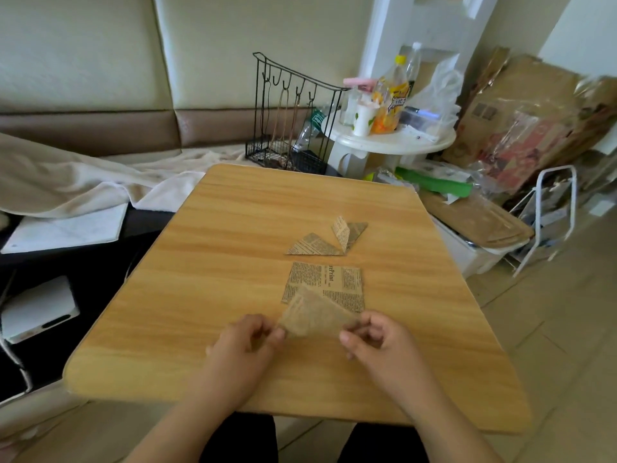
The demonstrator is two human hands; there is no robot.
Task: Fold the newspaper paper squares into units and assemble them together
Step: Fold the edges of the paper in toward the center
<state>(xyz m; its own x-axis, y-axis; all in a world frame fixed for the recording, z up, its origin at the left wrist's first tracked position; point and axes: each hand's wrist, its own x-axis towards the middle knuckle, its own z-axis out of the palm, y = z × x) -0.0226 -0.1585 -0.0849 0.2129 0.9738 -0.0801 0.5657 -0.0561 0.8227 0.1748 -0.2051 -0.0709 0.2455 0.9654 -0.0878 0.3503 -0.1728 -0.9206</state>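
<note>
You are holding a folded newspaper triangle (pixel 315 315) just above the wooden table (pixel 213 262), and it is blurring, so it looks to be in motion. Your left hand (pixel 245 342) is pinching its left corner between thumb and fingertips, and your right hand (pixel 374 339) is pinching its right corner the same way; gripping both ends is probably keeping the long folded edge taut and the layers lined up for the next crease. You are working directly over the flat newspaper squares (pixel 325 285), which are lying just beyond your hands, likely so the next sheet is within reach. Farther back, two finished folded units (pixel 329 238) are lying touching each other, parked out of the folding area, seemingly awaiting assembly.
</note>
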